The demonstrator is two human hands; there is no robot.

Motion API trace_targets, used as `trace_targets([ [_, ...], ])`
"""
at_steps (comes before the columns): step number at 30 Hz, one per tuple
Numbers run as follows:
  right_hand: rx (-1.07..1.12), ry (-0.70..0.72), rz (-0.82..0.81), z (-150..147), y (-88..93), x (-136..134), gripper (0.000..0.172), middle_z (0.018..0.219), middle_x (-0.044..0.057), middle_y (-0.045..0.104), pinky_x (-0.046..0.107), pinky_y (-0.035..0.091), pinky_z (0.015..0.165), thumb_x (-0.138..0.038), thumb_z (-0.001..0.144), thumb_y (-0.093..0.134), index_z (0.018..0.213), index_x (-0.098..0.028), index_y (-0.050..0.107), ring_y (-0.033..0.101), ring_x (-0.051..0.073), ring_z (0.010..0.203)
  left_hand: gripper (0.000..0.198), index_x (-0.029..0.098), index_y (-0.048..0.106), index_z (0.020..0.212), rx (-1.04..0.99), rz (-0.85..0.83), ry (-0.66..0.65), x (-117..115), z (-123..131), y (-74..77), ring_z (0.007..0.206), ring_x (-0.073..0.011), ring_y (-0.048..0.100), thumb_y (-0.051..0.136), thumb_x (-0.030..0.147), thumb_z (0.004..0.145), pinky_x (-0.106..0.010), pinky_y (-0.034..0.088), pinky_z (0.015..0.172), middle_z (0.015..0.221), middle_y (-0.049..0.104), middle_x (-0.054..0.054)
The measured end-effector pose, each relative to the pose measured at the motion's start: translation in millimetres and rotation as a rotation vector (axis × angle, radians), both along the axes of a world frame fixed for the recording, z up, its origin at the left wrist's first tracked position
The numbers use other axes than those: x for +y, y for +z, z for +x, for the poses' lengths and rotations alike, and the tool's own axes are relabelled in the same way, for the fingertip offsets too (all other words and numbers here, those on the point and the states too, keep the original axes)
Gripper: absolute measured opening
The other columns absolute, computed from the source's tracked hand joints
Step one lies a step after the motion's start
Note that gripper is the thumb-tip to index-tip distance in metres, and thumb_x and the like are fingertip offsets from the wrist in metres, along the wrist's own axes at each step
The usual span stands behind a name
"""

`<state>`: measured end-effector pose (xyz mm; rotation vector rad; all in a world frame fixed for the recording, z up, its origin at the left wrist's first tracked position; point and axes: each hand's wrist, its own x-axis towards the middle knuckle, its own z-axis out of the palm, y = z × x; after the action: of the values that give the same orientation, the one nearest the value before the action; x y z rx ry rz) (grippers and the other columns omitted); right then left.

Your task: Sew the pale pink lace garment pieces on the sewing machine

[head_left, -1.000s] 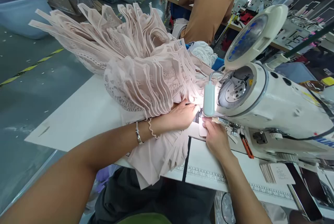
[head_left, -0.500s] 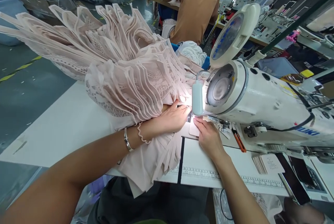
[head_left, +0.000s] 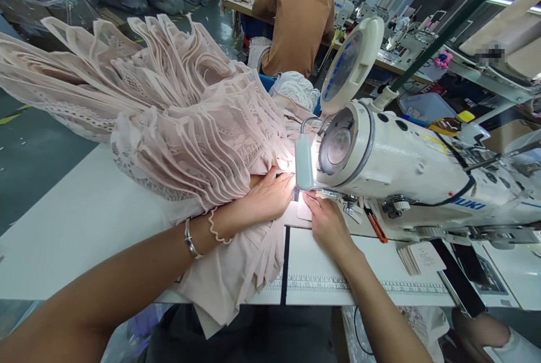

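Note:
A large bundle of pale pink lace-trimmed garments (head_left: pixel 190 143) lies heaped on the sewing table and over my left forearm. My left hand (head_left: pixel 270 197) is closed at the bundle's edge, fingers together on the pink fabric beside the needle area. Just right of it, my right hand (head_left: pixel 327 217) pinches the edge of a small pale card (head_left: pixel 303 209) under the sewing machine (head_left: pixel 397 154). A small pale-green lamp (head_left: pixel 304 163) lights this spot and hides the needle. The fingertips of both hands are partly lost in the glare.
An orange-handled cutter (head_left: pixel 375 224), a stack of pale tags (head_left: pixel 422 257) and a dark phone (head_left: pixel 459 278) lie to the right. A ruler strip (head_left: pixel 321 284) runs along the table's front edge. A round magnifier (head_left: pixel 353 64) stands above the machine. A person in brown (head_left: pixel 300 19) sits ahead.
The view has shifted a little, so the whole scene sits further left. Both hands keep their places by the needle area, with the bundle and card where they were.

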<state>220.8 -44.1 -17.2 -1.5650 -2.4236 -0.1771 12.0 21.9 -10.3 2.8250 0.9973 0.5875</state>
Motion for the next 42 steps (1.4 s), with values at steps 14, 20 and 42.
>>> trace_targets([
  [14,-0.137,-0.122,-0.192,-9.3,14.8,0.0,0.057,0.130,0.015,0.066,0.048,0.038,0.111,-0.004,0.091,0.035,0.141,-0.017,0.058,0.057,0.028,0.122,0.027,0.015,0.058,0.093,-0.007,0.009,0.045,-1.3,2.1,1.7,0.095,-0.0233,0.053,0.032,0.009,0.099,-0.046,0.032,0.106,0.096,0.062,-0.009],
  [20,-0.151,-0.135,-0.209,-10.2,16.3,-0.3,0.057,0.132,0.015,0.065,0.048,0.036,0.111,-0.004,0.093,0.033,0.143,-0.018,0.057,0.057,0.028,0.121,0.028,0.015,0.060,0.096,-0.031,0.007,0.011,-0.8,0.6,1.7,0.094,-0.0232,0.054,0.032,0.012,0.100,-0.047,0.032,0.106,0.097,0.063,-0.009],
  [42,-0.275,-0.272,-0.319,-25.6,36.3,5.2,0.054,0.122,0.014,0.069,0.042,0.041,0.102,-0.002,0.092,0.033,0.135,-0.020,0.061,0.060,0.026,0.113,0.018,0.016,0.061,0.079,0.090,0.003,0.325,0.2,5.1,15.3,0.077,-0.0237,0.059,0.048,0.004,0.085,-0.041,0.043,0.084,0.077,0.064,-0.009],
])
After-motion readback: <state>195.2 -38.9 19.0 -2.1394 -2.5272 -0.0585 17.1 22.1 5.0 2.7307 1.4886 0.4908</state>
